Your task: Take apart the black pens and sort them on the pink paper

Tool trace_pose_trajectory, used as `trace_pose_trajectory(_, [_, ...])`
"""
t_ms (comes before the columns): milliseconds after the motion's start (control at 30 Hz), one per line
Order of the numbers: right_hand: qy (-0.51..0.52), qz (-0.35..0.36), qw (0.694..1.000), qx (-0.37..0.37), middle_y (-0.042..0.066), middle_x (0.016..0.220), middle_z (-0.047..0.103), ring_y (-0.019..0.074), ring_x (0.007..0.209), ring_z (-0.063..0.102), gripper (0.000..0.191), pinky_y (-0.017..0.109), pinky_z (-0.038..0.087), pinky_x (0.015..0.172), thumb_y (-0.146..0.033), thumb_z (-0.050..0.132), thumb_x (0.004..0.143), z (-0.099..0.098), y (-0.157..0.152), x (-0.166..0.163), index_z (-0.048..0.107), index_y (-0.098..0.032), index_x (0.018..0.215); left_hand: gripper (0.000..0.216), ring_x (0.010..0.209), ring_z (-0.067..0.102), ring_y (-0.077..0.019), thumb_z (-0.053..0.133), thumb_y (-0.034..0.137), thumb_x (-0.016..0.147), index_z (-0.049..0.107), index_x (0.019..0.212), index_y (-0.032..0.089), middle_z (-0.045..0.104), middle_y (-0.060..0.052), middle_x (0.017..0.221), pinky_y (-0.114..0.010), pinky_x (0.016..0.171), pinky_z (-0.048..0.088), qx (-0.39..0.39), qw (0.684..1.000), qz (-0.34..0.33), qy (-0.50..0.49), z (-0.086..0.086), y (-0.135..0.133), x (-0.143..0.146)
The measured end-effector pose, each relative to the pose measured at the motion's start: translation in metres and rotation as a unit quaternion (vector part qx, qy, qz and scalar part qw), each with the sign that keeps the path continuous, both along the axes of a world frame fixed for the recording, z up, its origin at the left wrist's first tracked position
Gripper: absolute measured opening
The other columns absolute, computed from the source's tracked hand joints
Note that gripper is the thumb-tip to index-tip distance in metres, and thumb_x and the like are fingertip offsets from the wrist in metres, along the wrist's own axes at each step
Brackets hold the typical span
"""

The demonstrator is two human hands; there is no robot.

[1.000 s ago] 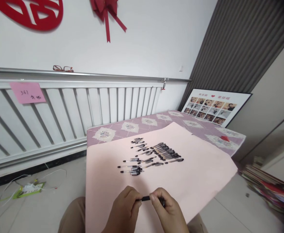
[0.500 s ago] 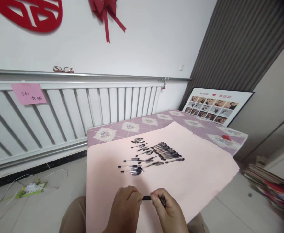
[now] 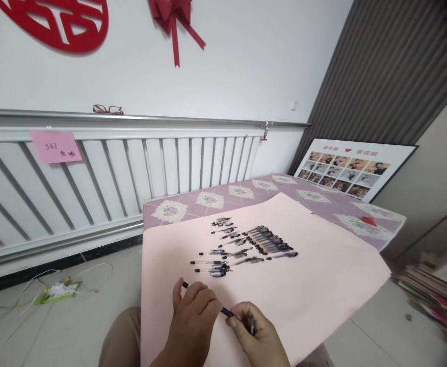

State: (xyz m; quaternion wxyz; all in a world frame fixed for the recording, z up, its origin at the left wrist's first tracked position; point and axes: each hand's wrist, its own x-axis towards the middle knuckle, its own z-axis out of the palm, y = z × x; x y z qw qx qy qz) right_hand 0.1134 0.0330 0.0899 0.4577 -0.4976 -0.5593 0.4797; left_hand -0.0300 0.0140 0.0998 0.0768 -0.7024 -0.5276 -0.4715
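At the near edge of the table, both hands work on one pen (image 3: 227, 311). My left hand (image 3: 192, 323) is closed round its barrel, and a black end pokes out by the thumb. My right hand (image 3: 257, 334) pinches the other end between thumb and finger. A dark, shiny piece, perhaps a pen cap (image 3: 251, 324), shows inside the right hand, mostly hidden by the fingers. Beyond the hands, a tight row of capped pens (image 3: 269, 239) lies on the pink sheet (image 3: 315, 285). Loose pen parts (image 3: 211, 263) and small caps lie to the left of that row.
A patterned purple cloth (image 3: 242, 191) covers the table beneath the sheet. The white radiator (image 3: 169, 165) runs behind it, with glasses (image 3: 108, 109) on the pipe. A photo board (image 3: 351, 168) leans at the right. On the floor sit a green power strip (image 3: 58, 292) and stacked papers (image 3: 433, 295).
The pen has turned from level to slanted, and its far black end now shows by my left thumb. My left fingers have spread along it. The view has shifted slightly left.
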Motion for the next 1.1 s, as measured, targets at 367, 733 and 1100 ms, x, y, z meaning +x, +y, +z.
trace_pose_trajectory(367, [0.158,-0.062,0.98,-0.104,-0.009,0.049,0.043,0.0028,0.036,0.02,0.033,0.017,0.013,0.035,-0.048,0.066,0.06,-0.014,0.0,-0.015,0.052,-0.02,0.07,0.038,0.083,0.056,-0.0201,0.061,0.026,0.071,0.05,0.107,0.021,0.058,-0.009,0.097,-0.034,0.07,0.044,-0.158,0.851,-0.039,-0.499,-0.019,0.002,-0.003])
trace_pose_trajectory(733, [-0.043,-0.026,0.996,0.071,-0.002,0.064,0.06,0.0128,0.058,0.054,0.02,0.019,0.044,0.055,-0.04,0.06,0.069,0.001,-0.009,-0.009,0.06,-0.021,0.077,0.022,0.058,0.054,-0.0089,0.072,0.029,0.062,0.06,0.075,0.015,0.061,0.0,0.066,-0.022,0.057,0.04,-0.276,0.561,-0.185,-0.758,0.002,0.002,0.008])
trace_pose_trajectory(1100, [-0.11,0.013,0.993,0.049,-0.003,0.051,0.048,0.0123,0.051,0.045,0.036,0.02,0.038,0.052,-0.047,0.048,0.077,0.018,-0.009,-0.002,0.05,-0.021,0.054,0.028,0.059,0.056,-0.0097,0.077,0.028,0.055,0.062,0.074,0.015,0.064,-0.002,0.069,-0.023,0.057,0.042,-0.287,0.542,-0.195,-0.765,0.006,0.0,0.01])
